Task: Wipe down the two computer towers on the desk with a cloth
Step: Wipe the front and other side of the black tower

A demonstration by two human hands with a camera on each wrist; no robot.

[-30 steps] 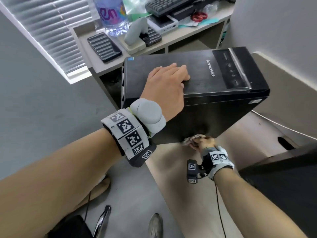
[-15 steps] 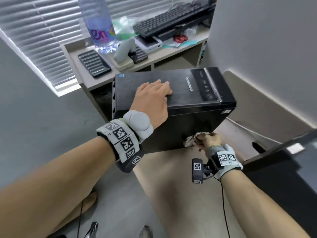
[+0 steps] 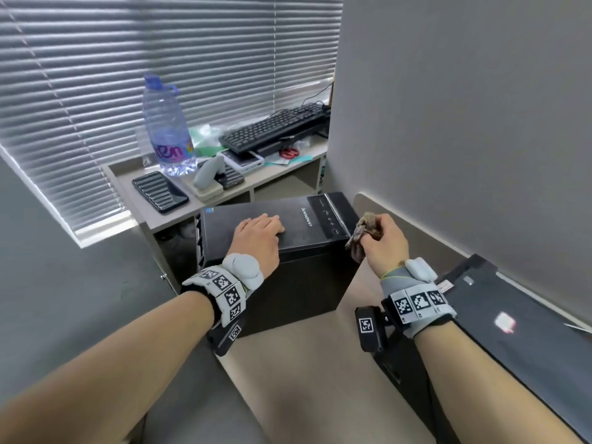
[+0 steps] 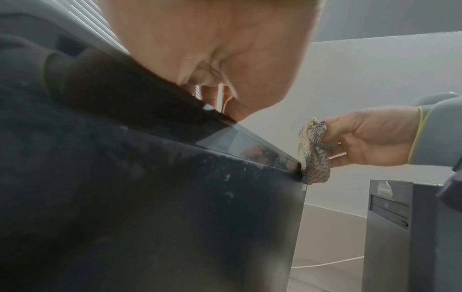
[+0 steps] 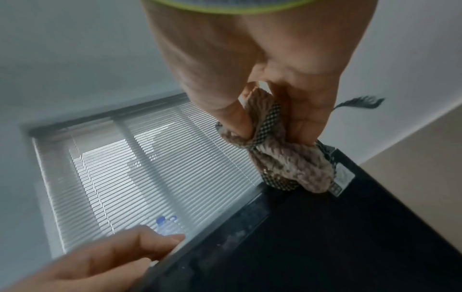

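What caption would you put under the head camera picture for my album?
Left hand steadies the black computer tower while the right hand holds a crumpled cloth at its top front corner.

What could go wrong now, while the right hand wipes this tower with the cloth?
The cloth is bunched at the top front corner of the tower; it could press the front-panel buttons. If the left hand, flat on top, lifts, a hard wipe may shift the tower on the desk.
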